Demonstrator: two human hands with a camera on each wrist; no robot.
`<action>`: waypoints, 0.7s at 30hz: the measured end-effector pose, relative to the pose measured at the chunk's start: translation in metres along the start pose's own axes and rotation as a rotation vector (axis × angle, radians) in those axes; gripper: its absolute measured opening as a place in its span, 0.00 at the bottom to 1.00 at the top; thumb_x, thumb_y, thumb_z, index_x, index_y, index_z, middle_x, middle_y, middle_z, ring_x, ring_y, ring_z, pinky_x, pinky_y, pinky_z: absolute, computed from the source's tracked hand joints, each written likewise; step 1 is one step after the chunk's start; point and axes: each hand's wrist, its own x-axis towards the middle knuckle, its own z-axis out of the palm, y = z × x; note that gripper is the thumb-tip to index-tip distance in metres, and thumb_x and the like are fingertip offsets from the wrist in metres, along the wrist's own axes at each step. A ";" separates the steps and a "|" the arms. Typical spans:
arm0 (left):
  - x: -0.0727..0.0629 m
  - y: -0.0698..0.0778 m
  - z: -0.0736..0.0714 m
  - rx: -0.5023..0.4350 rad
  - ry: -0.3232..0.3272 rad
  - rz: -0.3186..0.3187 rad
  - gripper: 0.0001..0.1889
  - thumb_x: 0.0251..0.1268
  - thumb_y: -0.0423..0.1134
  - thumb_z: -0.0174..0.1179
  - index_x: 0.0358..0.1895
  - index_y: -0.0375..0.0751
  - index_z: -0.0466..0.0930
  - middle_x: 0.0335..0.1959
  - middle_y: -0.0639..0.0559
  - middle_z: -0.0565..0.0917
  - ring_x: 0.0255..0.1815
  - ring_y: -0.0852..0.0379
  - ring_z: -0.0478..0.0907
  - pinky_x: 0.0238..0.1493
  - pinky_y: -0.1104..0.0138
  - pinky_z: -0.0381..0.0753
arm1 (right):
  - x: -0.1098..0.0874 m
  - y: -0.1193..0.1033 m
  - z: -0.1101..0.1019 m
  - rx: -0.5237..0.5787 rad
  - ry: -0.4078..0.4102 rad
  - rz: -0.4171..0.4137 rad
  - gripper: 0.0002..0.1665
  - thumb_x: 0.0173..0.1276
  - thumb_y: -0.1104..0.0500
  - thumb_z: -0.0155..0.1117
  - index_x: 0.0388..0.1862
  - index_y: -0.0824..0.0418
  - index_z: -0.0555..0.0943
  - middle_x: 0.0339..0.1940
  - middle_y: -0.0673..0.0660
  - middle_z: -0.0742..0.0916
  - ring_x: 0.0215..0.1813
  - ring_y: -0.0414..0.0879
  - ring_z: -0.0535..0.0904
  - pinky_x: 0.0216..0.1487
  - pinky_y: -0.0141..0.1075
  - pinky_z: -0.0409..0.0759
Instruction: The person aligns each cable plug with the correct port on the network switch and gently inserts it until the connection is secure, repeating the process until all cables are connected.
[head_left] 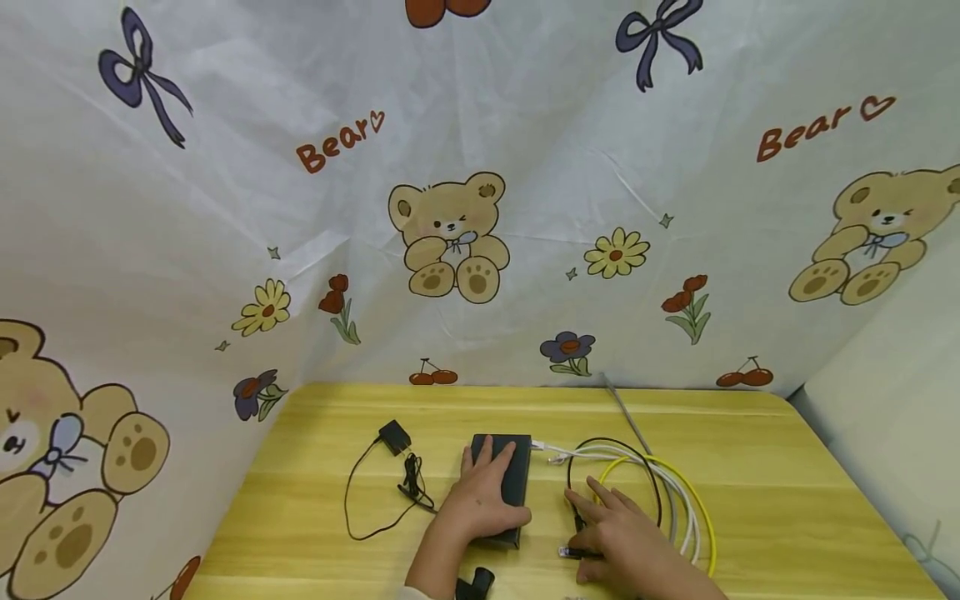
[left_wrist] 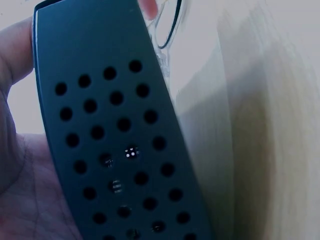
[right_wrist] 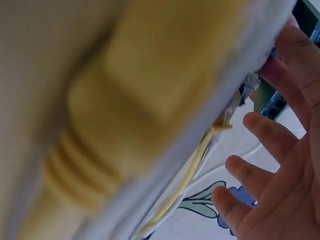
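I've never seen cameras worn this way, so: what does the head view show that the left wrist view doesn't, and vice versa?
Only the head view shows the printed bears, the yellow cable and the small power adapter. Only the left wrist view shows the rows of round holes in one face of the dark box. Both show that box, the left hand touching it and the wood-grain tabletop.

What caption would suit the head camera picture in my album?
Left hand on a black box, right hand at looped cables, before a bear-print backdrop.
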 end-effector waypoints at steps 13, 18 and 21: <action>-0.002 0.000 0.001 -0.017 -0.001 0.003 0.50 0.47 0.52 0.71 0.78 0.60 0.59 0.82 0.43 0.46 0.79 0.28 0.33 0.48 0.33 0.72 | 0.004 -0.010 0.007 0.048 -0.007 0.068 0.07 0.55 0.47 0.77 0.33 0.38 0.87 0.66 0.58 0.81 0.69 0.72 0.68 0.58 0.67 0.71; -0.001 -0.001 0.000 -0.016 -0.006 0.004 0.49 0.47 0.52 0.70 0.78 0.61 0.59 0.82 0.43 0.45 0.79 0.28 0.32 0.47 0.33 0.72 | 0.004 -0.011 0.010 0.057 0.040 0.061 0.09 0.57 0.51 0.77 0.27 0.39 0.82 0.61 0.57 0.84 0.67 0.71 0.71 0.57 0.68 0.71; 0.000 -0.002 0.000 -0.011 -0.003 0.005 0.49 0.47 0.52 0.70 0.78 0.61 0.60 0.82 0.43 0.45 0.79 0.27 0.33 0.46 0.33 0.72 | 0.005 -0.009 0.011 0.083 0.073 0.069 0.11 0.57 0.51 0.76 0.25 0.38 0.80 0.60 0.57 0.85 0.67 0.70 0.72 0.55 0.70 0.71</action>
